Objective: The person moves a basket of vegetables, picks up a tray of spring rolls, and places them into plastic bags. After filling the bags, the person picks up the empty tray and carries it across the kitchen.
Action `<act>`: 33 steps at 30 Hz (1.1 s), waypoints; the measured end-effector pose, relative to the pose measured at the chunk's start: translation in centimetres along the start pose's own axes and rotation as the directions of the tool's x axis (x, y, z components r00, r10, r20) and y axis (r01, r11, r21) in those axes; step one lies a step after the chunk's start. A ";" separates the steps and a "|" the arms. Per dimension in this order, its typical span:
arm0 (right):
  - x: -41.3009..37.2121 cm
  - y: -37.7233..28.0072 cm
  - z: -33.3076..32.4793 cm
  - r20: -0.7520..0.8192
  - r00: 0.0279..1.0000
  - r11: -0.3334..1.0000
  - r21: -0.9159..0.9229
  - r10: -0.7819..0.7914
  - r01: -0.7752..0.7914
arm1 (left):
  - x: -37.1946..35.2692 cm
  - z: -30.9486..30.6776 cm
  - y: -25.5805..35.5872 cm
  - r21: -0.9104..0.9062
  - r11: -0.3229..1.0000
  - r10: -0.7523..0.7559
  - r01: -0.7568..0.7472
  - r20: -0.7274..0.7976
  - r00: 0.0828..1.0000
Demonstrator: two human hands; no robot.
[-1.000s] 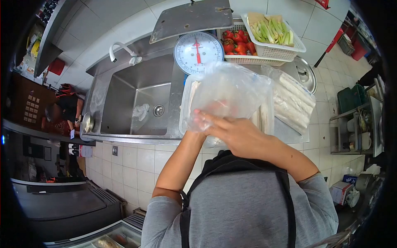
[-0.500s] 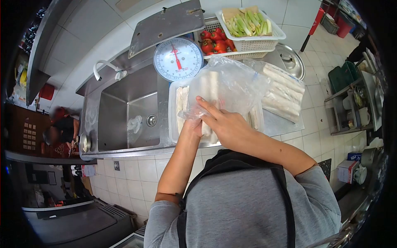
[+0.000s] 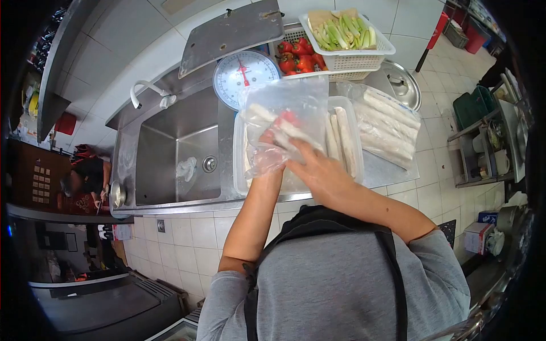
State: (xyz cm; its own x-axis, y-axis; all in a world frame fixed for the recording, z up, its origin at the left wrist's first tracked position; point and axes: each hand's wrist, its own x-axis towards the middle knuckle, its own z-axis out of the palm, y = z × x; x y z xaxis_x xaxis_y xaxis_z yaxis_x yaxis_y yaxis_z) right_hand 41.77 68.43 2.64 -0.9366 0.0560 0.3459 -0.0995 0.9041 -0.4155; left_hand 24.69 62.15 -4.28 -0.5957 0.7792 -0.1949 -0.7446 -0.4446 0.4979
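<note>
A clear plastic bag (image 3: 296,94) is spread above a white plastic tub (image 3: 240,145) of long white rolls. My left hand (image 3: 278,129) is inside the bag, blurred by the plastic, its fingers closed around a white roll (image 3: 261,112) that lies at a slant. My right hand (image 3: 324,173) is at the bag's mouth, thumb and index finger bent on the plastic close to the roll's lower end. Loose rolls (image 3: 346,139) show in the tub's right side. Beside it lies a filled bag of rolls (image 3: 387,128).
Left of the tub is a steel sink (image 3: 170,148) with a tap (image 3: 151,91). Behind stand a dial scale (image 3: 233,85), red peppers (image 3: 298,57) and a basket of cut green stalks (image 3: 347,54). A round metal lid (image 3: 406,85) lies right. Another person (image 3: 88,176) is far left.
The left hand has gone deeper into the bag, and the roll has turned from upright to slanted. The bag has shifted left, baring rolls on the tub's right. My right hand moved slightly right.
</note>
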 end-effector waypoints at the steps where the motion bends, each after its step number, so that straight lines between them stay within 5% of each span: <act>1: 0.0 -0.5 0.0 0.018 1.000 0.997 0.079 -0.022 0.020 | 1.5 -1.7 -0.1 0.029 1.000 -0.008 0.008 0.006 1.000; 5: 0.2 -2.1 1.1 0.016 0.997 0.966 0.250 -0.074 0.068 | 2.2 0.4 -1.3 -0.168 0.963 0.190 -0.210 -0.125 0.974; 13: 1.2 -0.2 0.1 -0.084 0.996 0.980 0.197 0.008 0.008 | 0.5 -3.1 -2.6 0.144 0.989 -0.034 0.038 -0.029 0.999; 15: 1.1 -0.4 -0.9 0.039 0.999 0.953 0.301 -0.036 0.023 | -0.3 -3.7 -2.8 0.221 0.972 -0.074 0.076 -0.015 0.997; 18: 0.8 -0.8 -2.5 0.009 0.948 0.844 0.457 -0.319 0.280 | -1.3 -3.7 -1.6 0.332 0.938 -0.127 0.101 0.057 0.990; 21: 2.9 3.9 -3.5 -0.116 0.992 0.771 0.636 0.049 0.036 | -2.9 -1.5 0.1 0.423 0.901 -0.193 0.096 0.191 0.962; 23: 5.3 8.1 -3.7 -0.334 0.877 0.857 0.492 0.346 -0.151 | -5.1 2.6 2.1 0.557 0.821 -0.293 0.126 0.221 0.930; 26: 7.3 11.4 -2.8 0.038 0.736 0.477 0.739 0.676 -0.475 | -5.2 3.4 2.6 0.660 0.734 -0.349 0.159 0.166 0.922; 28: 7.7 11.7 -4.4 0.340 0.730 0.262 0.775 0.593 -0.575 | -5.4 4.4 3.4 0.722 0.669 -0.378 0.179 0.122 0.918; 32: 8.2 12.4 -5.0 0.208 0.869 0.414 0.813 0.450 -0.409 | -4.9 4.8 4.9 0.915 0.403 -0.409 -0.024 0.204 0.890; 33: 8.4 12.1 -5.1 0.165 0.895 0.454 0.815 0.414 -0.361 | -5.0 5.0 5.0 0.890 0.456 -0.360 -0.027 0.212 0.908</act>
State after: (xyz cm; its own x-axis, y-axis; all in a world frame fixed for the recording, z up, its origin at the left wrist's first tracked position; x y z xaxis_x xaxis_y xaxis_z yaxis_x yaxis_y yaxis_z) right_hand 34.38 82.00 4.84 -0.9351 0.3543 -0.0016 0.0187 0.0450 -0.9988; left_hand 25.45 58.21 3.48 -0.2091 0.9618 -0.1768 -0.0553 0.1689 0.9841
